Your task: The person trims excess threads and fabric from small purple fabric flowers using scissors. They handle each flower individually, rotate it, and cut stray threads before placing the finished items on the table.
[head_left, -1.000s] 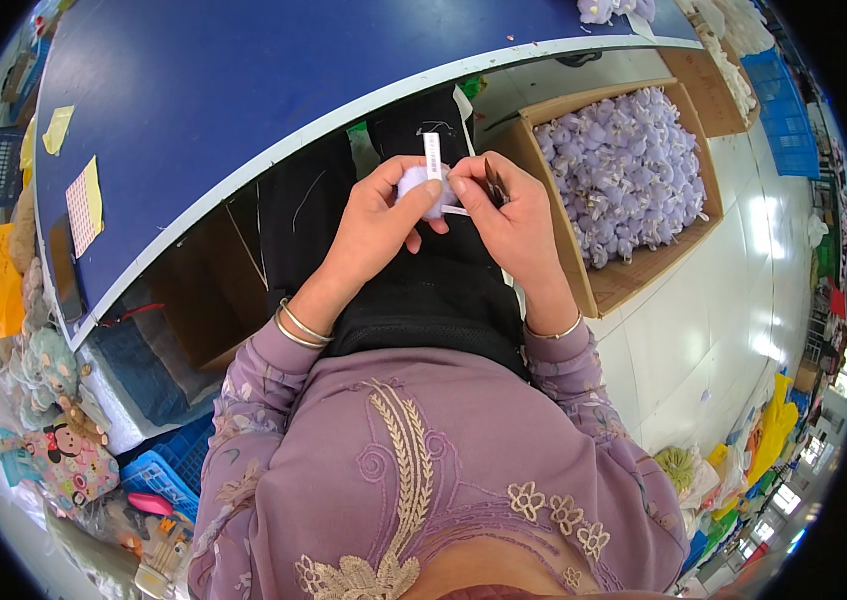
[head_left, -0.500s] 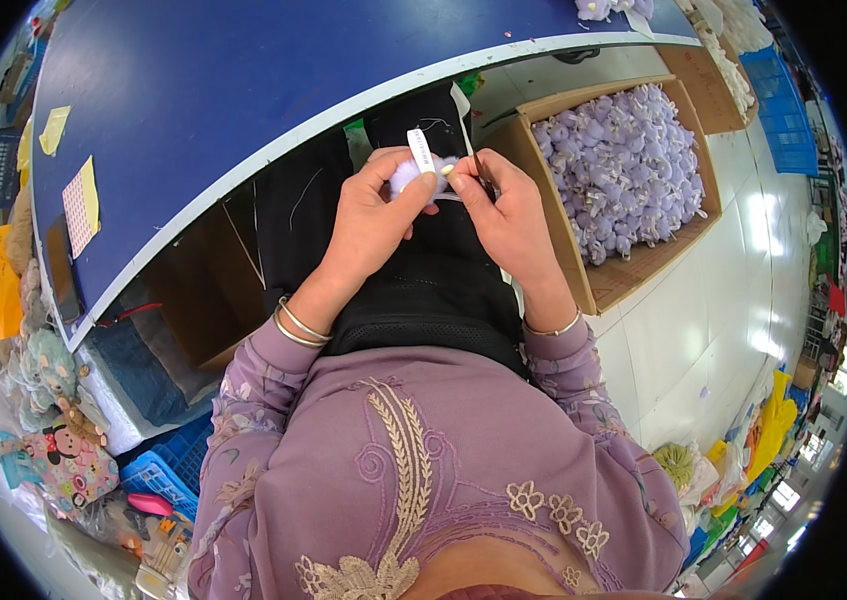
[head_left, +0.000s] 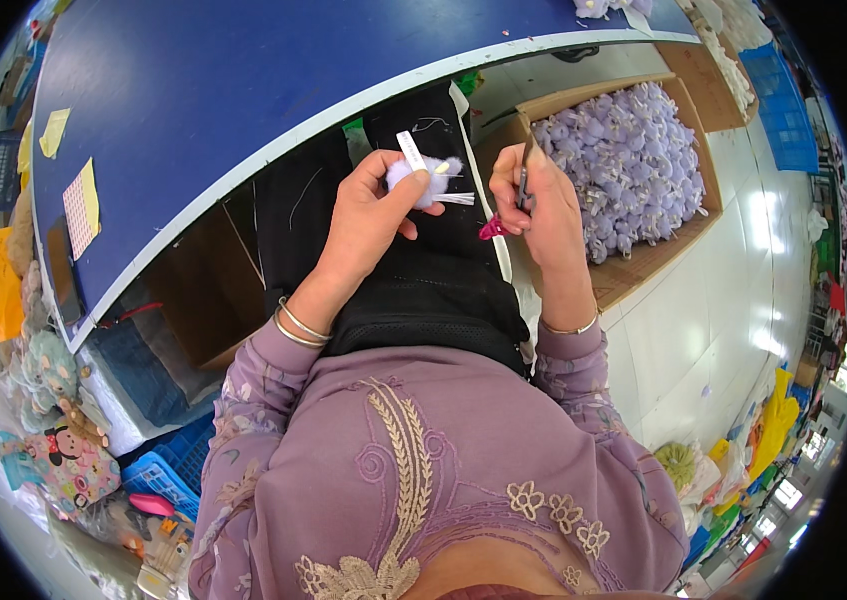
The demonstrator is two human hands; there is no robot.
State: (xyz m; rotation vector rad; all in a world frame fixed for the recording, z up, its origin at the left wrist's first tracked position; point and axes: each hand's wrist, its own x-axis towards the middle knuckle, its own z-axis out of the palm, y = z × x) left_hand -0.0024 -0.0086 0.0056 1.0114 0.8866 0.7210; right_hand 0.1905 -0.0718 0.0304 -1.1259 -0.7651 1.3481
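Between the thumb and fingers of my left hand [head_left: 371, 205] is a small fluffy lilac plush toy [head_left: 411, 188]. It has a pale yellow spot, and a white label [head_left: 410, 150] stands up from it. White strands [head_left: 456, 198] stick out from its right side. My right hand [head_left: 551, 205], apart from the plush toy, grips dark metal snips [head_left: 525, 178] with their point upward. A magenta wrapping [head_left: 491, 228] shows at their lower end; the fingers cover part of them. Both hands are over my lap, which has a black cloth [head_left: 403, 270] on it.
To the right stands a cardboard box [head_left: 643, 275] full of similar lilac plush toys [head_left: 628, 170]. A blue table [head_left: 273, 70] with a pale edge lies ahead. Blue crates [head_left: 778, 105] are at the far right, and stuffed toys [head_left: 63, 440] lie at the left.
My right hand has moved away from the plush toy, to the right, and the snips now show in it. My left hand still holds the plush toy, with its label tilted further left.
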